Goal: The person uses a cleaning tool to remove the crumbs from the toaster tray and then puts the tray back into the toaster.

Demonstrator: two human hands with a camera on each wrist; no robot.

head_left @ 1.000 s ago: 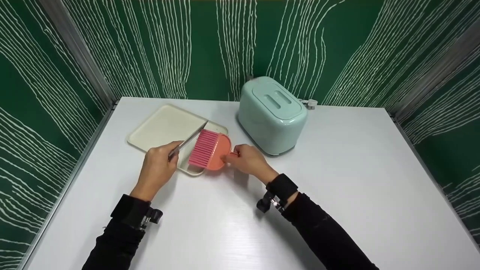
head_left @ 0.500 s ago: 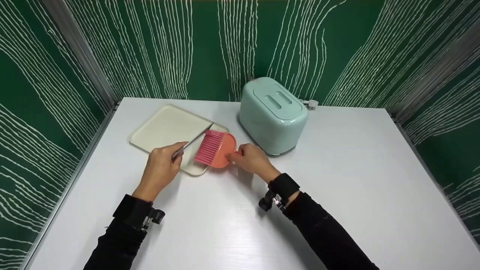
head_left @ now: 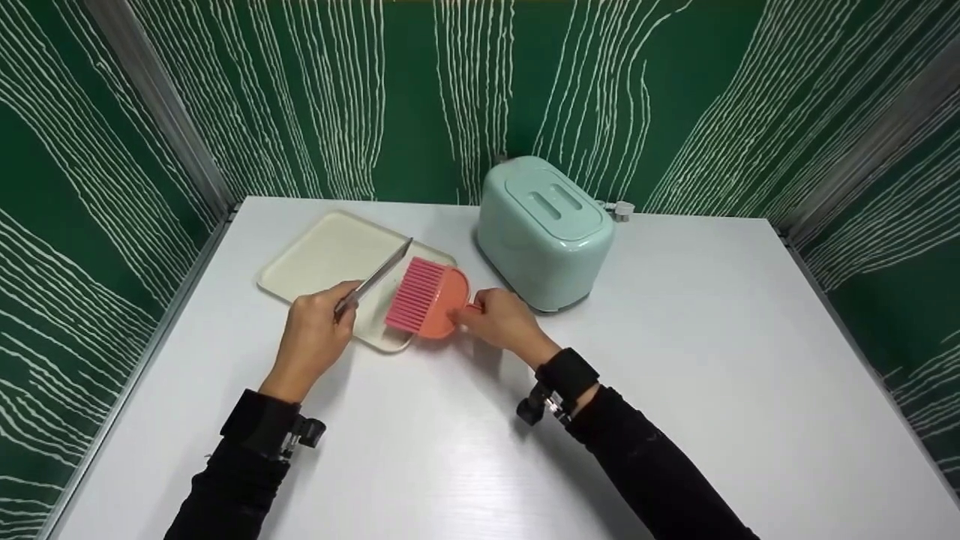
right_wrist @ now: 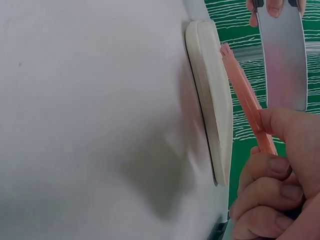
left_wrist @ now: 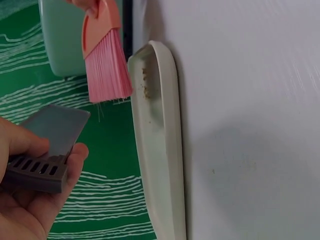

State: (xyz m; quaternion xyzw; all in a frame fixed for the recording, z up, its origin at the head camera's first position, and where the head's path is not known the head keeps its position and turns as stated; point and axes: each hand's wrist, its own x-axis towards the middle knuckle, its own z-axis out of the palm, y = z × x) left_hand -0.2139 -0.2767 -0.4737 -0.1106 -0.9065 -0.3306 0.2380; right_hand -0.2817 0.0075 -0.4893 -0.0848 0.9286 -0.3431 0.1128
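Observation:
My left hand (head_left: 311, 330) holds a scraper with a flat metal blade (head_left: 386, 268) and a dark slotted handle (left_wrist: 37, 174). The blade is raised over a cream tray (head_left: 315, 255), tilted up toward its far side. My right hand (head_left: 499, 319) grips the short handle of an orange hand brush (head_left: 448, 304), thumb on its body. Its pink bristles (head_left: 415, 295) point left over the tray's right part, just beside the scraper. In the left wrist view, brush and blade are apart, and small brown crumbs (left_wrist: 145, 91) lie at one end of the tray.
A mint-green toaster (head_left: 546, 232) stands right of the tray, close behind my right hand. A white plug (head_left: 622, 210) is near the back edge. Green walls with white lines enclose the white table (head_left: 712, 360). A few specks (left_wrist: 213, 171) lie on the tabletop.
Over the last half second the scraper and my left hand shift slightly left, and more of the blade's face shows. The brush first moved a little right, then barely left. The tray stays put.

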